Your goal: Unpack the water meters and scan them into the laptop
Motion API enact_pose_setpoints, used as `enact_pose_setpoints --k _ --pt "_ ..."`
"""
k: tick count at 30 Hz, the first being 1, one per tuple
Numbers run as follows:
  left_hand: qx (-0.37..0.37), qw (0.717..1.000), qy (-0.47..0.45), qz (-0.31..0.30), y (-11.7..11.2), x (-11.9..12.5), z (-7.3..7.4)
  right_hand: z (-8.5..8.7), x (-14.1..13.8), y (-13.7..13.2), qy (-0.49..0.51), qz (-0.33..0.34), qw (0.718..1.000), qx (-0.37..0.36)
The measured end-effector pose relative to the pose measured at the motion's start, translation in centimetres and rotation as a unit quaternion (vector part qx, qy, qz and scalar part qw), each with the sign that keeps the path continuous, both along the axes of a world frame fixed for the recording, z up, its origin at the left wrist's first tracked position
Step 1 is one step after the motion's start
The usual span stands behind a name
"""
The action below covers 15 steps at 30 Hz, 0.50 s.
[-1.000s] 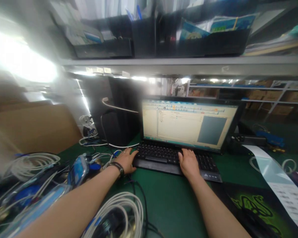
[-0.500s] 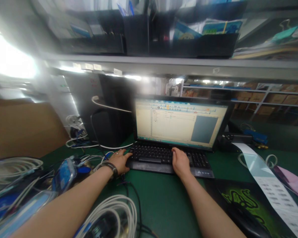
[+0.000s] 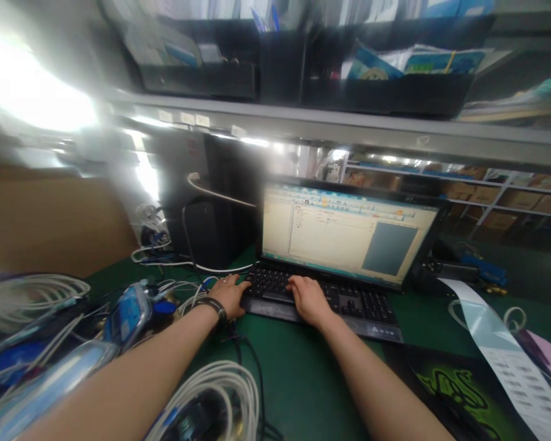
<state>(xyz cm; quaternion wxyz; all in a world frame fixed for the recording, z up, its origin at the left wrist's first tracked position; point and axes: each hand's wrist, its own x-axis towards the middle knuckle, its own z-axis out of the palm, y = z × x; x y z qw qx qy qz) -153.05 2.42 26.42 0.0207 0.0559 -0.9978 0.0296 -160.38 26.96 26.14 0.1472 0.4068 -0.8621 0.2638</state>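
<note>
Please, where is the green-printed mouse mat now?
In the head view, the mouse mat lies lower right on the green desk, below the right end of the laptop keyboard.

An open black laptop (image 3: 351,245) (screen lit) sits on a green tabletop (image 3: 303,380).

The laptop keyboard (image 3: 316,293) is matt black plastic with smooth keys. The table (image 3: 298,380) has a flat, matt green covering. The shelf (image 3: 330,125) above is painted grey metal with a dull sheen. The coiled cable (image 3: 220,375) has smooth white plastic sheathing, and the clear plastic bag (image 3: 128,315) near it looks glossy. The cardboard box (image 3: 50,226) is matt brown, the mouse mat (image 3: 459,383) looks like black cloth, and the paper strip (image 3: 500,352) is smooth.
</note>
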Motion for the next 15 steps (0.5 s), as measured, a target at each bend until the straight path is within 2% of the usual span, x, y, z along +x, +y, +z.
enact_pose_setpoints --k 4,6,10,15 --pt "-0.008 1.0 0.004 0.002 -0.3 -0.2 -0.4 0.4 0.4 -0.9 0.045 0.018 0.995 0.089" --pt "-0.015 1.0 0.014 -0.002 -0.5 -0.3 -0.7 0.6 0.7 -1.0 0.063 0.021 0.994 0.092" --pt "-0.021 0.999 0.029 -0.001 -0.7 -0.5 -1.0 1.1 1.8 0.6 0.074 -0.006 0.997 0.002" --pt "-0.022 0.999 0.031 0.003 -0.5 -0.8 -1.0 1.2 3.0 4.7 0.052 -0.087 0.991 -0.089"
